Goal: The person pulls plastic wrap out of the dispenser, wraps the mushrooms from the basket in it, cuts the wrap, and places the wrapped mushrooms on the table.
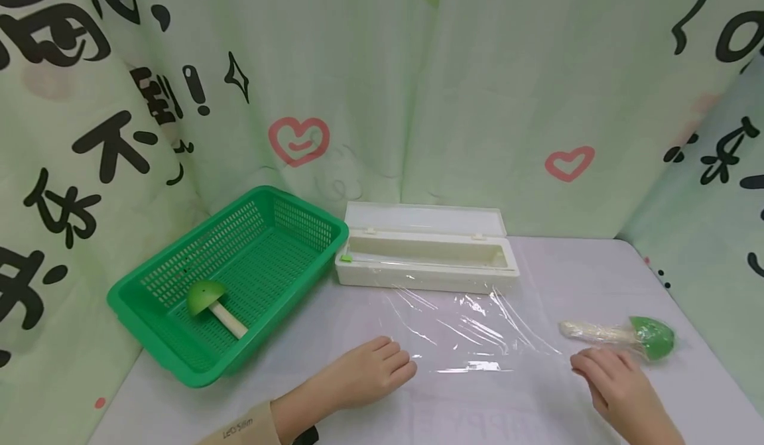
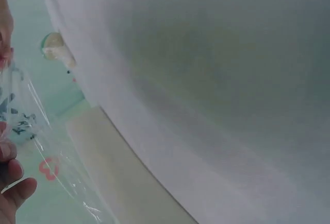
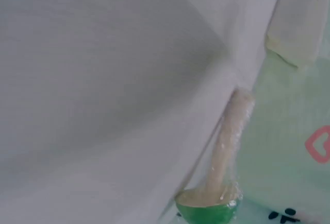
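Note:
A clear sheet of plastic wrap (image 1: pixel 471 332) stretches out of the white dispenser box (image 1: pixel 426 276) toward me. My left hand (image 1: pixel 373 373) pinches one corner of it with curled fingers. On the other side my right hand (image 1: pixel 617 386) pinches the opposite corner. In the left wrist view, the film (image 2: pixel 38 105) runs taut between both hands. Beside my right hand lies a green-capped toy mushroom (image 1: pixel 653 337) wrapped in film, also visible in the right wrist view. My right hand is out of sight in that view.
The dispenser's lid (image 1: pixel 425 219) stands raised at the back. To the left, a green basket (image 1: pixel 134 299) holds an unwrapped green-capped mushroom (image 1: pixel 205 296). A printed curtain (image 1: pixel 477 100) closes off the back and sides of the white table (image 1: pixel 567 266).

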Available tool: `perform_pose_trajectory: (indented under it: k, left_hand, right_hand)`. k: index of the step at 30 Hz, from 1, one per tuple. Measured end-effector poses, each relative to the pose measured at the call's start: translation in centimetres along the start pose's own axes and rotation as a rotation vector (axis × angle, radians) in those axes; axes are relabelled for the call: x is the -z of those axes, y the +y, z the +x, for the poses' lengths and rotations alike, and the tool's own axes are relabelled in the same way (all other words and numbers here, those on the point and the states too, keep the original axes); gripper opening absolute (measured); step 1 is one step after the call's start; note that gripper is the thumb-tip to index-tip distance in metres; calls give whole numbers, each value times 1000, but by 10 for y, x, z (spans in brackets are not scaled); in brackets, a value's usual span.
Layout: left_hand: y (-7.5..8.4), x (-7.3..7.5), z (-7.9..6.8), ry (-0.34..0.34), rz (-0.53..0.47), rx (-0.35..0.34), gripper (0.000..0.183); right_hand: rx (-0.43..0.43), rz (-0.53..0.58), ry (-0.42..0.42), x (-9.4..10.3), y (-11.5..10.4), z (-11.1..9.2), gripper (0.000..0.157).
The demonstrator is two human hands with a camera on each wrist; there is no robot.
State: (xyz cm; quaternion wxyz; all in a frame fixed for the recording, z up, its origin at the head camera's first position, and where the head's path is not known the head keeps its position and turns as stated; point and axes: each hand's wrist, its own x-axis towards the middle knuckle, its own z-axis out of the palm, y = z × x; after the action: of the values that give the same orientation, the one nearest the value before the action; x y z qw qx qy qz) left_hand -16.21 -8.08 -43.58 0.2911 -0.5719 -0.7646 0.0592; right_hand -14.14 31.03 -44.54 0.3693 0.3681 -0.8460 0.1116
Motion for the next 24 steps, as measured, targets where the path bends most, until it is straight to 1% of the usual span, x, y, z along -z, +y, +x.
perform_pose_trajectory:
  k: [1,3,5,8,10,11,13,15,16,18,19,21,23,24]
  left_hand:
    - [3,-1,-4,-11,7,-9,27]
    - [9,-1,-12,-28,24,-26,28]
    - [14,-3,-19,-42,41,-42,21]
    - [23,-6,-27,-70,43,-61,7]
    - [29,-8,-31,-115,21,-65,2]
    - [31,-9,-33,-142,12,-65,4]
    - [35,-10,-35,-213,-17,-54,16]
    - [38,-10,-37,-277,-54,-31,30]
    - [40,-10,-37,-297,-70,-18,36]
    - [41,-10,-38,-333,-88,8,41]
    - [42,-11,-38,-341,-86,16,38]
    - [43,-11,-38,-371,-105,28,37]
    - [43,-13,-38,-378,-90,28,30]
    - [43,-14,-38,-371,-72,26,24]
  right_hand:
    - [22,17,-18,-3,-3,-5,49]
    - [66,39,-65,-10,-9,-12,47]
    - [103,46,-119,-15,-14,-18,47]
    - [125,50,-232,-20,-20,-22,43]
    - [125,55,-301,-21,-22,-23,43]
    - [122,58,-331,-21,-23,-23,46]
    - [108,67,-405,-22,-25,-23,56]
    - [99,76,-454,-22,-27,-23,55]
    - [98,81,-473,-23,-27,-23,54]
    - [105,84,-489,-25,-28,-23,54]
    - [114,81,-491,-27,-28,-23,54]
    - [131,78,-487,-29,-28,-24,55]
    - [140,75,-502,-31,-28,-25,57]
    - [132,78,-527,-31,-29,-25,57]
